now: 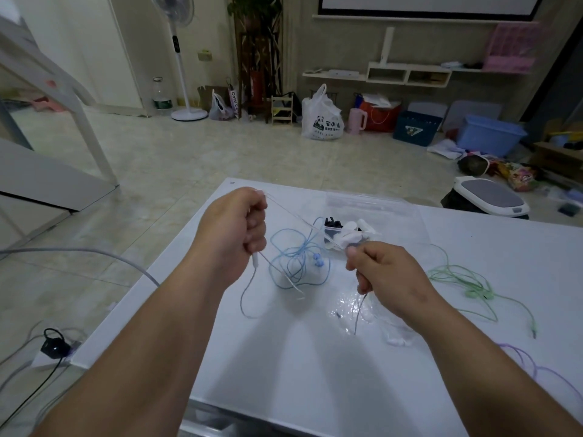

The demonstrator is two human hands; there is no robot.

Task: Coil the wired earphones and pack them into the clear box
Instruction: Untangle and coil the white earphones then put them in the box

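Head view shows your left hand (233, 225) clenched around a pale earphone cord (303, 219), which runs taut across to your right hand (381, 272), where thumb and curled fingers pinch it. Both hands hover above the white table (284, 357). Blue earphones (296, 263) lie tangled beneath, the clear box (344, 234) just behind them, green earphones (467, 285) to your right.

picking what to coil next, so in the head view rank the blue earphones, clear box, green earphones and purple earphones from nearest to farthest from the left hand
From the left hand:
1. blue earphones, just to its right
2. clear box, farther right, toward the back
3. green earphones, past the right hand
4. purple earphones, far right edge
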